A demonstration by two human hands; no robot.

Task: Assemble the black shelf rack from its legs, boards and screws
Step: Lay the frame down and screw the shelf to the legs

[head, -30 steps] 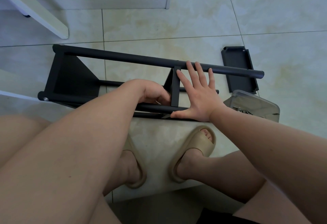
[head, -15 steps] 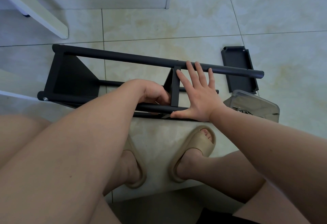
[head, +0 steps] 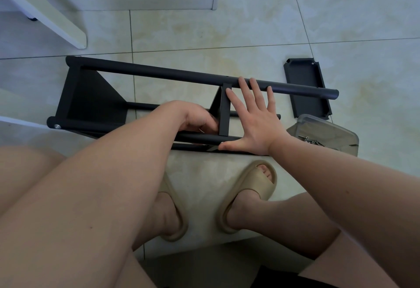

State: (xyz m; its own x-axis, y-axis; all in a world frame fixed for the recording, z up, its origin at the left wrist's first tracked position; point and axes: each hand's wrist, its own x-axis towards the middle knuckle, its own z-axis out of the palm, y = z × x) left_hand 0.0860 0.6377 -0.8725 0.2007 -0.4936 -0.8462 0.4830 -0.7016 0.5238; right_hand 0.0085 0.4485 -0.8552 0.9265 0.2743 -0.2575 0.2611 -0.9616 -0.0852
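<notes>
The half-built black rack lies on its side on the tiled floor, its far leg running left to right. One board is fixed at the left end, where a silver screw shows in the near leg. A second board stands between the legs at the middle. My left hand is curled just left of that board at the near leg, pinching a thin metal tool that is mostly hidden. My right hand lies flat with fingers spread against the board's right side, thumb on the near leg.
A loose black board lies on the floor at the right end of the rack. A clear plastic box holding several screws sits beside it. White furniture stands at the back left. My sandalled feet are just below the rack.
</notes>
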